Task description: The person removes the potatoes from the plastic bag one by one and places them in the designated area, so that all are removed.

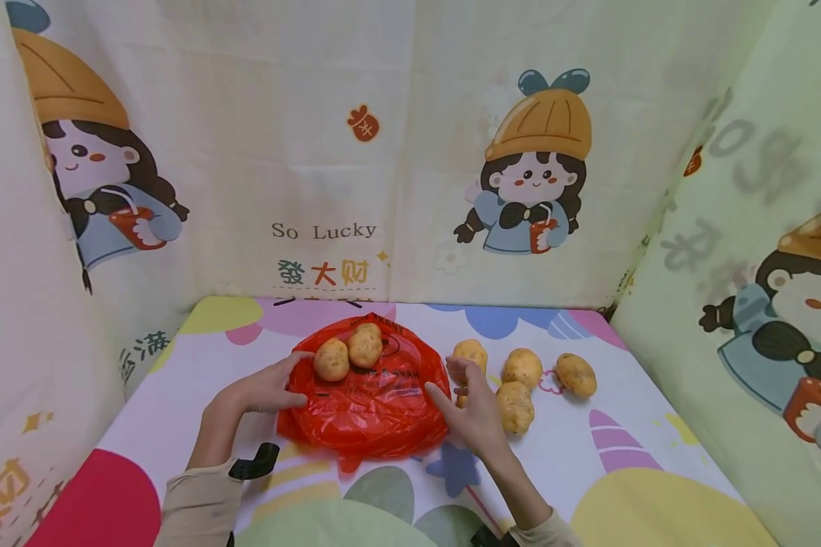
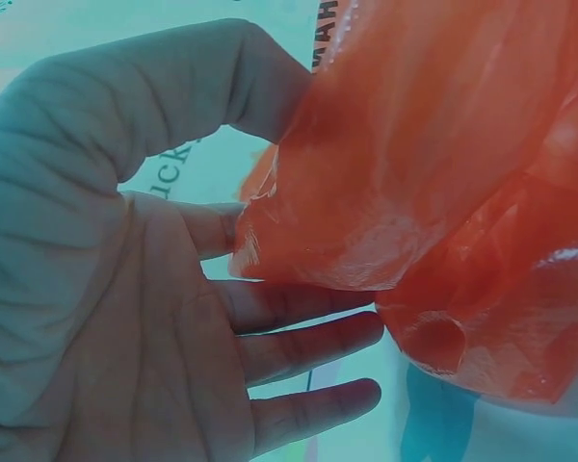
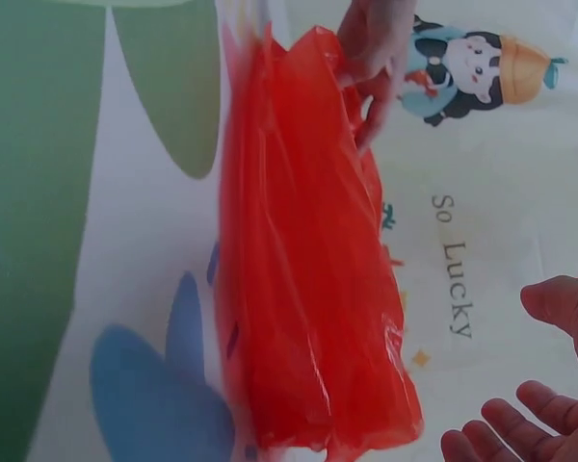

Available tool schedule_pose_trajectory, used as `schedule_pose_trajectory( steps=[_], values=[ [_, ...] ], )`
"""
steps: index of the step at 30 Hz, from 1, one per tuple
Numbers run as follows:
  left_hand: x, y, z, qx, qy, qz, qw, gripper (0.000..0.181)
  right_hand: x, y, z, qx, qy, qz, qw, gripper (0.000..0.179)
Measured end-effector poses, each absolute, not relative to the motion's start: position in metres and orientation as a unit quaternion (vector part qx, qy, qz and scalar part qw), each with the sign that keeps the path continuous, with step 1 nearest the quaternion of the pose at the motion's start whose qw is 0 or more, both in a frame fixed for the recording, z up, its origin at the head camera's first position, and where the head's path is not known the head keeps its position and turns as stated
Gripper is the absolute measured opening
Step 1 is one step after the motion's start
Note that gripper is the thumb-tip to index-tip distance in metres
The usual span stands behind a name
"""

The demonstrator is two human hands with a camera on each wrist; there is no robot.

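A red plastic bag (image 1: 376, 414) with dark print lies spread on the table, its mouth facing up in the head view. Two potatoes (image 1: 331, 360) sit side by side on its red film toward the far left. At the bag's left edge, my left hand (image 1: 267, 386) touches the film with thumb and fingers spread apart; in the left wrist view the film (image 2: 395, 164) covers the thumb tip. My right hand (image 1: 475, 410) is by the bag's right edge, fingers loosely extended. The right wrist view shows that hand's fingers (image 3: 506, 428) holding nothing.
Several loose potatoes (image 1: 522, 368) lie right of the bag, partly behind my right hand. One potato (image 1: 576, 375) sits farther right, apart from the others. Printed cloth walls (image 1: 410, 152) enclose the patterned table (image 1: 561, 448) at the back and sides.
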State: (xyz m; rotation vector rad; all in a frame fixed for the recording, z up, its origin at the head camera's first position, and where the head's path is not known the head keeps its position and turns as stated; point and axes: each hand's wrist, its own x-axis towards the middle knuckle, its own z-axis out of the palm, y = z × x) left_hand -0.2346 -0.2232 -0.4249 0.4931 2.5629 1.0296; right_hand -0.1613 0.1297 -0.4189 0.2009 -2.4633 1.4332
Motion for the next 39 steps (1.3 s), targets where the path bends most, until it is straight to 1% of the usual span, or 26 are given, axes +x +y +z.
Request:
schedule_pose_trajectory(
  steps=[15, 25, 30, 39],
  values=[
    [-0.232, -0.222, -0.426, 0.170, 0.900, 0.365, 0.167, 0.081, -0.181, 0.100, -0.425, 0.108, -0.849, 0.506, 0.110, 0.054],
    [-0.231, -0.220, -0.422, 0.182, 0.901, 0.358, 0.165, 0.080, -0.190, 0.088, -0.427, 0.099, -0.852, 0.507, 0.086, 0.058],
    [-0.231, -0.222, -0.421, 0.180, 0.899, 0.363, 0.165, 0.079, -0.195, 0.082, -0.430, 0.100, -0.856, 0.500, 0.084, 0.060],
    [-0.233, -0.220, -0.422, 0.174, 0.901, 0.358, 0.172, 0.080, -0.199, 0.073, -0.431, 0.110, -0.857, 0.498, 0.073, 0.057]
  ],
)
